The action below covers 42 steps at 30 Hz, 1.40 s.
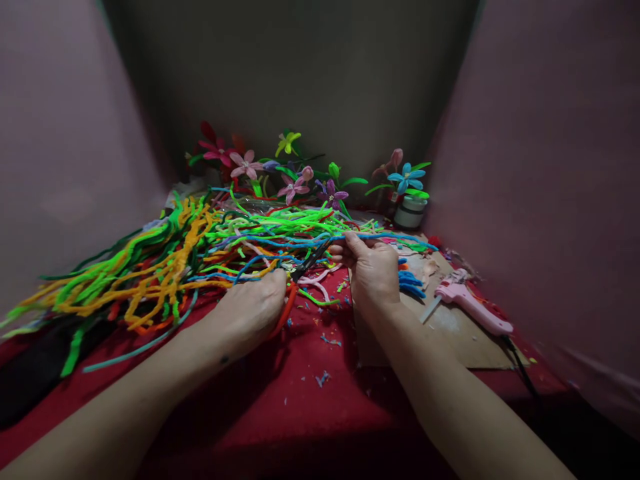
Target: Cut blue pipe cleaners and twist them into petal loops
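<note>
My left hand (pixel 257 307) is closed around scissors with red handles (pixel 286 311). Their dark blades (pixel 313 261) point up and right, close to the fingers of my right hand (pixel 375 272). Between thumb and fingers, that right hand pinches a blue pipe cleaner (pixel 403 237), which stretches out to the right past it. Whether the blades touch the pipe cleaner, I cannot tell. A large heap of green, orange and other pipe cleaners (pixel 185 257) lies beside and behind my left hand. Short blue pipe-cleaner pieces (pixel 411 285) rest just right of my right wrist.
A pink glue gun (pixel 475 307) lies on a cardboard sheet (pixel 445 350) at the right. Pipe-cleaner flowers (pixel 245 165) line the back, one blue flower (pixel 406 178) above a small jar (pixel 411 212). Fuzzy scraps (pixel 323 379) dot the red cloth (pixel 270 420).
</note>
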Motion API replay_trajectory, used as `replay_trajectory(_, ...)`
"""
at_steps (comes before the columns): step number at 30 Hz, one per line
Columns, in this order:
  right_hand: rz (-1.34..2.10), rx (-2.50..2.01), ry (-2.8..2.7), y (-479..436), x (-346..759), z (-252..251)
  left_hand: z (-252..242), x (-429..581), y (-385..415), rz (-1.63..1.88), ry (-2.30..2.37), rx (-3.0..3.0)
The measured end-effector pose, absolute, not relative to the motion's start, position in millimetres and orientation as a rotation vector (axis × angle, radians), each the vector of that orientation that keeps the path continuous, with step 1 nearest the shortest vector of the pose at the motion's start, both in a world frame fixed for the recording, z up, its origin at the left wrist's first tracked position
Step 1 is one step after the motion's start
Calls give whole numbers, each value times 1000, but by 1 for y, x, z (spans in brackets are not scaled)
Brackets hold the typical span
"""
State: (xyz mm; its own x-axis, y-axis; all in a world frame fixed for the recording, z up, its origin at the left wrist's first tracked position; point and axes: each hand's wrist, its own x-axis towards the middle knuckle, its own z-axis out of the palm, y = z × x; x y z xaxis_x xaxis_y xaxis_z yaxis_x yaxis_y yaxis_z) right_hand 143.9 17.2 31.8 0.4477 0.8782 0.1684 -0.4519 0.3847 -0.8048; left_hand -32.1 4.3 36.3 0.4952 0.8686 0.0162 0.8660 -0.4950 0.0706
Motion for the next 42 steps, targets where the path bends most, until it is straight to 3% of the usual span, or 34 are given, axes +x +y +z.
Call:
replay_trajectory(10, 889, -809, -739, 13, 136, 31, 36, -24, 3, -178, 1684, 2823)
replay_trajectory(42, 926, -835, -762, 10, 135, 31, 38, -24, -1, -170, 1742, 2857)
